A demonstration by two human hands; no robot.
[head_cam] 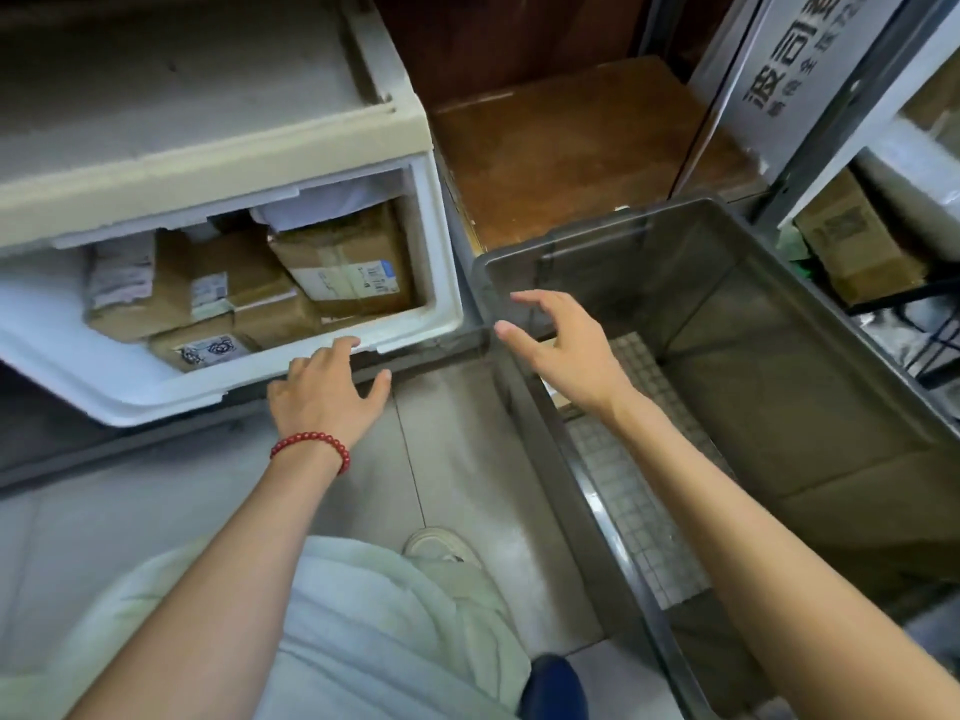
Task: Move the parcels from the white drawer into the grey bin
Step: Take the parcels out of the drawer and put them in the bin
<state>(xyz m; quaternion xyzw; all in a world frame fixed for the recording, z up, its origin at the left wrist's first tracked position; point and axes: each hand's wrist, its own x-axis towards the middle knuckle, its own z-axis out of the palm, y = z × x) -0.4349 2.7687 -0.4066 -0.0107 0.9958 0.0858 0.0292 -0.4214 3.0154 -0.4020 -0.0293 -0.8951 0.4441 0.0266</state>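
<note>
View: head camera, looking down.
White drawer [156,394]: pulled out at the left from under a cream cabinet [208,163]. Its right corner lies just beside the far-left corner of the grey bin.
Parcels [244,291]: several brown cardboard packages with white labels, all inside the white drawer and packed against one another. The largest [343,262] lies tilted in the far-right part. A smaller one [202,349] lies against the near wall.
Grey bin [769,304]: translucent, standing on the floor [457,433] at the right. Floor tiles show through its left wall.
Left hand [324,392]: fingers extended, thumb spread to the right. The fingertips [349,345] touch the near rim of the white drawer and the hand holds nothing. A red bead bracelet [311,446] sits on the wrist.
Right hand [566,350]: fingers spread and slightly bent, holding nothing. It hangs over the far-left corner of the grey bin, clear of the parcels.
Surroundings: a wooden board [571,142] lies beyond the grey bin. A cardboard box [852,241] sits at far right. A pale shoe [441,548] rests on the floor between the arms.
</note>
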